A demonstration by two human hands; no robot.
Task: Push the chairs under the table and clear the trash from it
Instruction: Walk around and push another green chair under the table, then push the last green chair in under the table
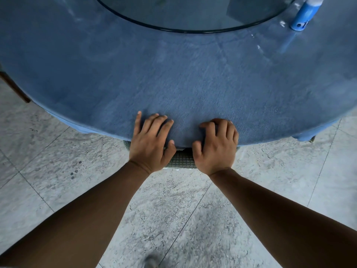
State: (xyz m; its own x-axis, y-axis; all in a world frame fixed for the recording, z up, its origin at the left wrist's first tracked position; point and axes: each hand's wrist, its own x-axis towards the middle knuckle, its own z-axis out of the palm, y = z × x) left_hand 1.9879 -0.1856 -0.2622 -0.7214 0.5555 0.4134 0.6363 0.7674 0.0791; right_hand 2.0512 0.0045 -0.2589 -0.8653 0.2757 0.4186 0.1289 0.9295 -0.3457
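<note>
A round table under a blue cloth fills the upper view. The grey woven back of a chair shows just below the table's near edge, with the rest of the chair hidden under the table. My left hand lies across the chair back and the table edge, fingers fairly straight on the cloth. My right hand sits beside it with its heel over the chair back and bent fingertips resting on the cloth. A blue bottle with a white cap stands on the table at the far right.
A glass turntable sits in the table's middle. A dark wooden chair part pokes out at the left edge. Another chair leg shows under the cloth at the right. Grey marble floor tiles lie below me.
</note>
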